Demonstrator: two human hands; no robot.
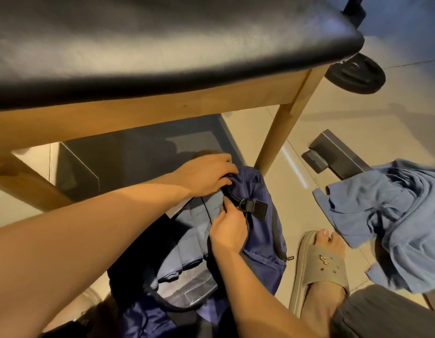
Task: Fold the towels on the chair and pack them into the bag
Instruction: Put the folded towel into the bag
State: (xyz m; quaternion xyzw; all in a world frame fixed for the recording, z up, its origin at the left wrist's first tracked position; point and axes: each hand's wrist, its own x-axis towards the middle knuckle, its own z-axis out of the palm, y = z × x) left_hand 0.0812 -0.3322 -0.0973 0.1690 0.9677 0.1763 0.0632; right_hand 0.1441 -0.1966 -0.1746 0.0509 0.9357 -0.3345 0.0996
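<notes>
A: Bag first. Where?
B: Navy blue fabric bag (260, 242) on the pale tiled floor (297, 123), slumped beside a leg of the wooden chair with the black padded seat (163, 50). Mouth open, facing up. Pale blue-grey cloth (199, 230) lies inside it, likely a towel already packed.
A: Which way does the mouth run?
B: Long axis from the chair-leg end down toward the person, slightly slanted. A dark zip edge follows its right side. A black strap tab with a metal ring (254, 208) lies on the bag just right of the fingers.
A: Hands?
B: Both at the far end of the mouth, close together. Left hand (206, 175) on top, fingers curled over the rim, gripping it. Right hand (227, 231) just below, thumb and forefinger pinched at the edge where cloth meets zip. Zip pull or fabric, cannot tell.
A: So where does the packed cloth lie from the fingers?
B: Under them and toward the person. The right hand touches it or the lining beside it.
A: Anything outside?
B: Crumpled light blue cloth (394, 215) on the floor, well apart to the right, past a foot in a beige slide sandal (321, 267). The right hand is nearer to it. My guess: it needs folding before the mouth is closed.
</notes>
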